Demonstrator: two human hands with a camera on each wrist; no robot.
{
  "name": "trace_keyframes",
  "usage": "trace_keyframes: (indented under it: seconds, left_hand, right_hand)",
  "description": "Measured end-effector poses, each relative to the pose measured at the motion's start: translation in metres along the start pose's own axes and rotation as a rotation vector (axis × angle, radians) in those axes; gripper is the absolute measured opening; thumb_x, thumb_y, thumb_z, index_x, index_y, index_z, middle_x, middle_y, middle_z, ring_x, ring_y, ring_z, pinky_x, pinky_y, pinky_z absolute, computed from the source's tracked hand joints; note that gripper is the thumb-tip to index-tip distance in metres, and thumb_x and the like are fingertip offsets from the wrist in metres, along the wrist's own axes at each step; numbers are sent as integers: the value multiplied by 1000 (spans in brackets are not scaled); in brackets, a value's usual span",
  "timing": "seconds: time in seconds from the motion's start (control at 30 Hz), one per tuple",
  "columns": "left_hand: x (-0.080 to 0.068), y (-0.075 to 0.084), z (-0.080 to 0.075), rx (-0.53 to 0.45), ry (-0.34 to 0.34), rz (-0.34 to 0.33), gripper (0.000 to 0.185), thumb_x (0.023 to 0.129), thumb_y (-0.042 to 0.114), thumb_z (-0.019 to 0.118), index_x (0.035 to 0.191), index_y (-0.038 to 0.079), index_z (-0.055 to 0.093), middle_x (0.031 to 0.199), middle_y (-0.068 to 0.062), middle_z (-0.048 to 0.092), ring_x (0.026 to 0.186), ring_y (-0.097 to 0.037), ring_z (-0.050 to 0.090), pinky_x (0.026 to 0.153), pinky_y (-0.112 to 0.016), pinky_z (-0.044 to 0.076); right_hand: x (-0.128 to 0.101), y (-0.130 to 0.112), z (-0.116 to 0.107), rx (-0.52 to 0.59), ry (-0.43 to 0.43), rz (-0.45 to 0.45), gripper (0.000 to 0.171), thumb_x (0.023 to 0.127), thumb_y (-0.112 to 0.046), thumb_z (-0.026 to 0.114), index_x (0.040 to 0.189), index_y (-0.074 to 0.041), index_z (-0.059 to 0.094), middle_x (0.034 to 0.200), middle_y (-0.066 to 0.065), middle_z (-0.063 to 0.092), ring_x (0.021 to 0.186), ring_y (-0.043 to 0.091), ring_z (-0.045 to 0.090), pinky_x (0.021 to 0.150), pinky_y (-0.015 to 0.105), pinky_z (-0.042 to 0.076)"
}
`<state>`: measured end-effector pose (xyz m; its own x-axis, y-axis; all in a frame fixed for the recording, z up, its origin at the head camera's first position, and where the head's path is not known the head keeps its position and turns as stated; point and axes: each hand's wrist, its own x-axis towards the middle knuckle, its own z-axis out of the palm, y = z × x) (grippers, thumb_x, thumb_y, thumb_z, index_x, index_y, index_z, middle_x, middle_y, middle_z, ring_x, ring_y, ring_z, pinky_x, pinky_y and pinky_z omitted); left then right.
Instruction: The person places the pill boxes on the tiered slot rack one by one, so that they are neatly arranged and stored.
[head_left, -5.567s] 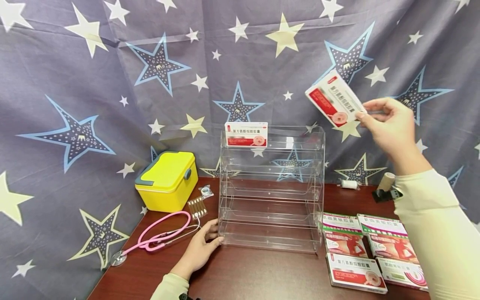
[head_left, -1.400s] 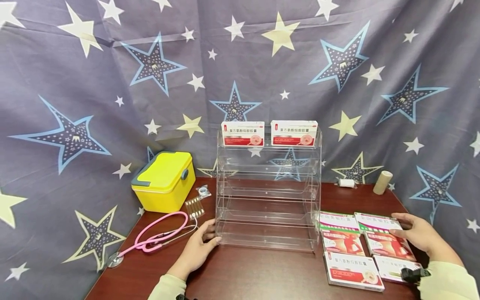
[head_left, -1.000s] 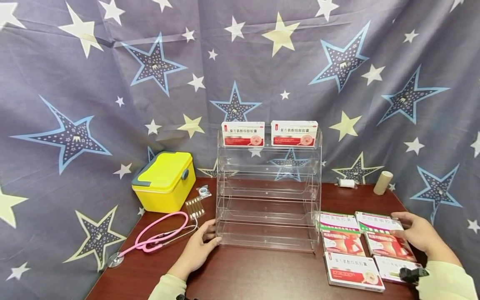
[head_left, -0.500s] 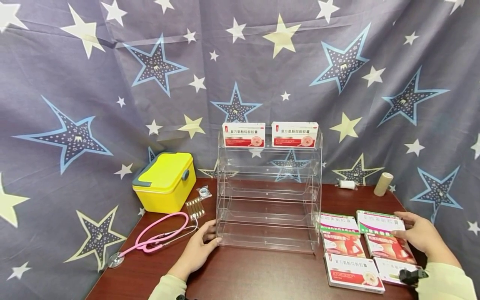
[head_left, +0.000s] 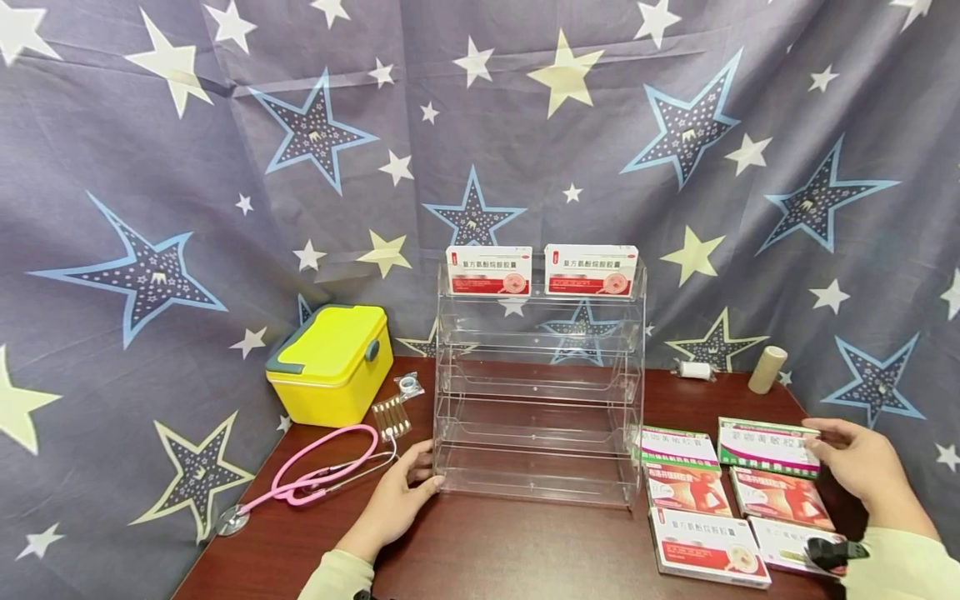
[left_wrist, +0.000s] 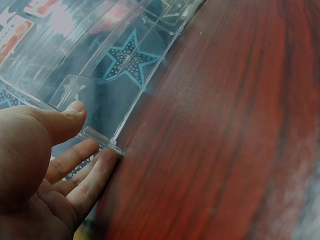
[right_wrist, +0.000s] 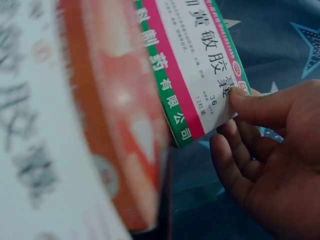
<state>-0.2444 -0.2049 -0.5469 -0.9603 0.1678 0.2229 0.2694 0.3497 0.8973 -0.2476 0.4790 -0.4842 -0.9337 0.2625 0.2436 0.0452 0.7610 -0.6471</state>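
Green-pink box (head_left: 767, 447) right of the clear rack (head_left: 538, 392) is pinched up off the table (head_left: 525, 550) by the right hand (head_left: 862, 467), while the left hand (head_left: 397, 500), fingers relaxed, steadies the rack's corner.

I see open tabletop (head_left: 525, 542) in front of the clear rack (head_left: 538, 392). Boxes (head_left: 708, 546) crowd its right side; the pink stethoscope (head_left: 315, 475) and yellow case (head_left: 332, 362) block the left approach.
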Motion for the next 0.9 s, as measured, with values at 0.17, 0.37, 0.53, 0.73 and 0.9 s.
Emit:
trace_keyframes:
  seconds: [0.17,0.37,0.53,0.73,0.9]
  left_hand:
    - [0,-1,0,14,0,11,56,96,8,77,147,18,58,121,-11,69,107,-26,68,89,-31,57]
    - [0,1,-1,30,9,-14,56,95,9,78,146,19,58,122,-11,69,107,-23,68,92,-31,55]
    - [1,4,-2,28,14,-11,55,95,7,78,146,18,58,122,-12,69,107,-24,68,91,-33,56]
    - [1,4,-1,19,17,-1,55,96,6,77,146,17,58,122,-12,69,106,-24,69,90,-32,56]
    - [0,3,0,4,21,18,55,95,5,78,145,15,58,122,-13,69,106,-27,69,89,-33,57]
  right_hand:
    - [-2,-11,-4,124,99,-9,34,102,-7,67,127,14,62,83,-14,68,69,-10,56,56,17,51]
    - [-3,-48,-20,372,254,39,14,100,-5,69,111,-12,72,79,-31,62,63,-9,61,56,12,51]
    - [-8,-92,-33,683,357,-39,28,96,9,68,115,-10,75,87,-11,70,69,0,65,58,15,55]
    - [-19,-146,-41,912,458,-226,30,89,17,71,119,17,67,89,6,73,70,11,66,57,17,56]
    - [-20,-199,-37,1021,404,-401,29,89,16,73,116,24,64,85,10,74,67,14,67,59,18,57]
